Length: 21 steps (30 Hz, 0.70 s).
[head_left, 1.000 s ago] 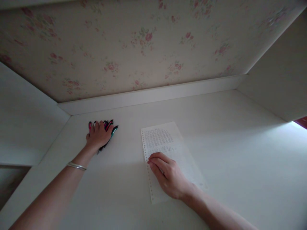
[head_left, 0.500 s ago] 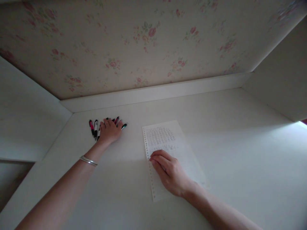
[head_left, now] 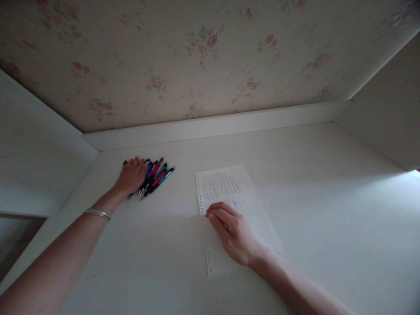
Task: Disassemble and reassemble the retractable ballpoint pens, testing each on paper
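Note:
My left hand [head_left: 131, 176] lies palm down over the left end of a loose bunch of pens [head_left: 158, 178], its fingers stretched out and partly spread. Pens with blue, pink, red and green barrels and black grips show to its right, their tips toward me; others are covered by the hand. On a handwritten sheet of loose-leaf paper [head_left: 219, 259] rests my right hand [head_left: 233, 231]. Its fingers are pressed together near the punched left edge, just below the written lines. Whether anything is inside that closed hand is hidden.
Everything lies on a white desktop [head_left: 157, 258]. A raised white strip [head_left: 213, 127] runs along the back, below floral wallpaper [head_left: 170, 52]. White panels [head_left: 36, 144] stand at the left, and a side panel [head_left: 387, 105] stands at the right.
My left hand has slid left across the pens, uncovering the coloured ones on the right and covering those at the left end. My right hand has stayed nearly still on the paper.

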Tool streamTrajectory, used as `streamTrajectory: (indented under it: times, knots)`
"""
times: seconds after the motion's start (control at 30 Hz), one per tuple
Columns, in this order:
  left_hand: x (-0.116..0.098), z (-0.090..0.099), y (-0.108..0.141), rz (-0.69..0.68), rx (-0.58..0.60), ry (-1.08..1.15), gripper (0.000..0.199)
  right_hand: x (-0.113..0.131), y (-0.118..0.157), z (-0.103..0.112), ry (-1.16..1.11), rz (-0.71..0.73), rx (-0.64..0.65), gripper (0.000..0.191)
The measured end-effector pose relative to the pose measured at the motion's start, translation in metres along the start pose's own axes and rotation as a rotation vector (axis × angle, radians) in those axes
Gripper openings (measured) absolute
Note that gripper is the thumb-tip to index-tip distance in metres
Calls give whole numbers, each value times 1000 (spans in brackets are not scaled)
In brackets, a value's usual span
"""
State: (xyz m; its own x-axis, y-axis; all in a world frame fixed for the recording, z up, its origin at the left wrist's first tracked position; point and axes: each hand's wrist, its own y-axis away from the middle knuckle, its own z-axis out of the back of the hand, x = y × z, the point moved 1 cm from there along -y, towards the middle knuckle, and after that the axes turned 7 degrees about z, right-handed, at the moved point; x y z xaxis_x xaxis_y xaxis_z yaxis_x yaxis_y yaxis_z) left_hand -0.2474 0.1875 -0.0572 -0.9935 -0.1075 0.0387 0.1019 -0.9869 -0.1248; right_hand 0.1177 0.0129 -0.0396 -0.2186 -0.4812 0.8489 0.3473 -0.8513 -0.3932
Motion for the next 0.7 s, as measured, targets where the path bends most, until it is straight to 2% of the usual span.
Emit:
streamTrajectory:
  times: [0.17, 0.3, 0.4, 0.53, 0.7]
  knots:
    - [3, -10, 10, -73, 74, 23, 46, 0, -1, 0, -9, -8, 0, 23]
    - [-3, -8, 17, -125, 163, 45, 53, 0, -2, 1, -10, -10, 11, 24]
    - [-13, -3, 24, -156, 209, 48, 65, 0, -2, 1, -8, -10, 17, 24]
    - [-25, 3, 34, -148, 221, 37, 78, 0, -1, 1, -8, -14, 23, 24]
    - [-33, 7, 38, -116, 205, 25, 75, 1, -1, 1, -1, -21, 35, 25]
